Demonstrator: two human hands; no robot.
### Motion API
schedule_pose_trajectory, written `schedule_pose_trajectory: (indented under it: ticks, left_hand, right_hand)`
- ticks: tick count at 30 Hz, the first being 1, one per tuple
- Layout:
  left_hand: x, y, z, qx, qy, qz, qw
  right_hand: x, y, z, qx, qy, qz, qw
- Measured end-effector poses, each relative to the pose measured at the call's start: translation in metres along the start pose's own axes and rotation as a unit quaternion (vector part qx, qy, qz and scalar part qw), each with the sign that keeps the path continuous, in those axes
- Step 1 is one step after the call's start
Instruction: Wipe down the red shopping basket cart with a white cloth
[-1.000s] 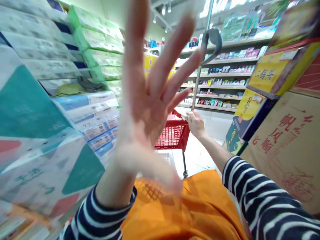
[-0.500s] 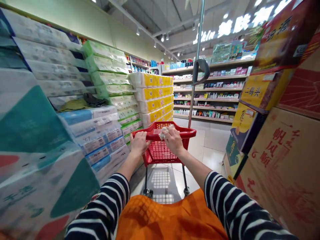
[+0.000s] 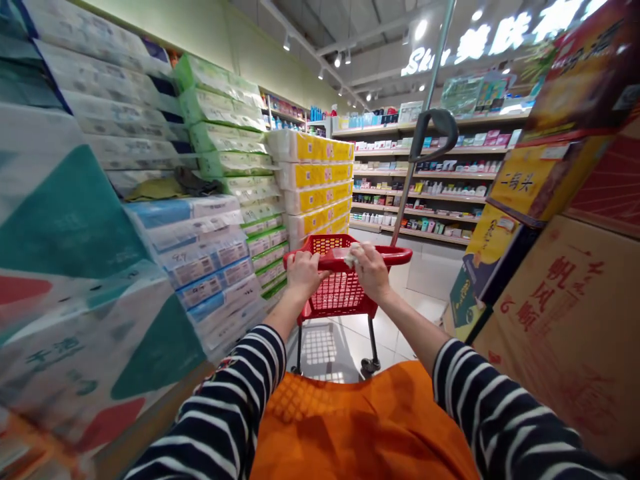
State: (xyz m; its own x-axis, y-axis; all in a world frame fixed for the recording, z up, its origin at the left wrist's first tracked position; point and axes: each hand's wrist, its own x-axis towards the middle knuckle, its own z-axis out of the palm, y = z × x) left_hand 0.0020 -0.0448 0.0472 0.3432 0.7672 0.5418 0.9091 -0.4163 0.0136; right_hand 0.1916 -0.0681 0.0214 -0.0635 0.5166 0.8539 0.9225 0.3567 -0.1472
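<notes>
A small red shopping cart (image 3: 345, 293) stands in front of me on dark legs with casters. My left hand (image 3: 303, 272) is closed around the left part of its red handle (image 3: 397, 255). A crumpled white wad (image 3: 353, 254), tissue or cloth, is in my right hand (image 3: 371, 270), pressed onto the handle right of the middle. My right fingers are curled over the wad and partly hide it. A metal pole (image 3: 406, 187) with a dark grey hook-shaped grip (image 3: 436, 135) rises behind the cart's right side. No goods show in the visible part of the basket.
Stacks of wrapped tissue packs (image 3: 210, 260) line the left side, with yellow-and-white packs (image 3: 320, 177) farther on. Cardboard boxes (image 3: 555, 320) are piled close on the right. Ahead are shelves (image 3: 430, 173) of small bottles and boxes. Pale floor tiles run between them.
The cart and both hands now appear farther right in the view, and the shelves ahead look slightly nearer. Both hands keep their hold; my right hand still has the white wad on the handle.
</notes>
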Motion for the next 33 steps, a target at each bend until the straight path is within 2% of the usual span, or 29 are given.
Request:
schedule_pose_trajectory:
  ticks: [2,5,8,10,12,16,18,21,25,27,29,31,33]
  left_hand:
    - [0.002,0.003,0.000,0.006,-0.006,0.004,1.000]
    - [0.004,0.000,0.001,0.009,-0.013,0.012,1.000]
    - [0.004,-0.005,0.003,0.003,-0.012,0.017,1.000]
    - [0.003,-0.008,0.006,-0.002,-0.010,0.017,1.000]
    - [0.003,-0.008,0.008,-0.006,-0.010,0.014,1.000]
    - [0.003,-0.010,0.008,-0.003,-0.012,0.014,1.000]
    - [0.003,-0.015,0.006,-0.002,-0.018,0.019,1.000]
    - [0.003,-0.029,0.004,-0.010,-0.025,0.023,0.999]
    - [0.003,-0.045,0.003,-0.008,-0.031,0.018,0.999]
    - [0.003,-0.048,0.003,-0.004,-0.031,0.015,0.999]
    - [0.003,-0.048,0.003,-0.001,-0.030,0.011,0.999]
    - [0.002,-0.043,0.002,0.003,-0.029,0.011,1.000]
    - [0.000,-0.036,0.002,0.008,-0.025,0.013,1.000]
  right_hand:
    - [0.007,-0.010,0.004,0.004,-0.035,-0.025,0.999]
    - [0.012,0.002,-0.002,0.013,-0.065,-0.025,0.997]
    - [0.010,0.028,-0.014,0.012,-0.042,0.034,0.998]
    - [0.008,0.035,-0.017,0.009,-0.018,0.072,0.997]
    - [0.008,0.026,-0.011,0.008,-0.008,0.068,0.998]
    - [0.012,-0.015,0.012,0.014,-0.037,-0.027,0.999]
    - [0.012,-0.023,0.017,0.014,-0.050,-0.058,0.997]
    - [0.003,-0.002,0.007,0.000,-0.042,-0.058,0.997]
    - [-0.013,0.048,-0.020,-0.023,-0.012,0.001,1.000]
    - [-0.016,0.058,-0.024,-0.030,-0.010,0.022,0.999]
    - [-0.014,0.050,-0.019,-0.029,-0.001,0.035,0.999]
    - [-0.007,0.026,-0.007,-0.021,0.006,0.027,0.999]
    - [0.002,-0.003,0.007,-0.009,-0.003,-0.012,1.000]
